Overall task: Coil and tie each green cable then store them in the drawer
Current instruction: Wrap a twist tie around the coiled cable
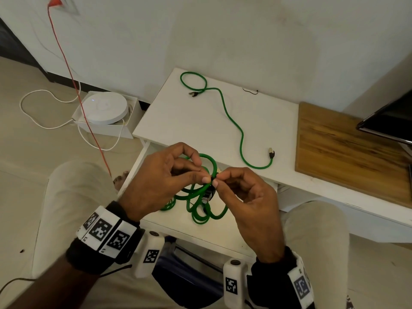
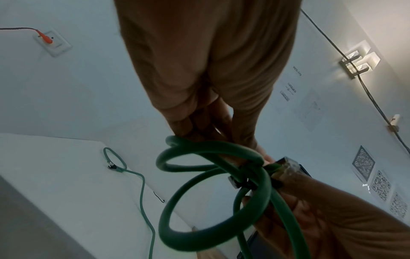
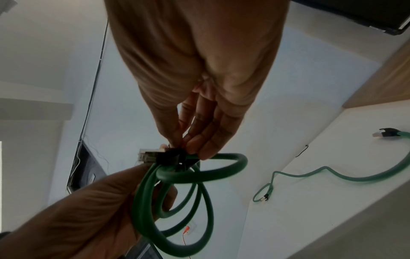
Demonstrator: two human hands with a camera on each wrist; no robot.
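A coiled green cable (image 1: 201, 194) hangs over the open white drawer (image 1: 165, 221) in front of me. My left hand (image 1: 201, 171) pinches its loops together at the top, and the loops (image 2: 213, 192) hang below the fingers (image 2: 199, 122). My right hand (image 1: 217, 180) pinches what looks like a thin black tie (image 2: 241, 183) wrapped round the bundle beside the clear plug (image 3: 148, 156). A second green cable (image 1: 231, 117) lies uncoiled on the white table top (image 1: 178, 121), and a loose black tie (image 1: 250, 91) lies near it.
A wooden board (image 1: 347, 152) and a dark screen (image 1: 390, 117) sit at the table's right. On the floor to the left stand a white round device in a box (image 1: 107, 108), a white cord and a red cable (image 1: 73, 85). My knees flank the drawer.
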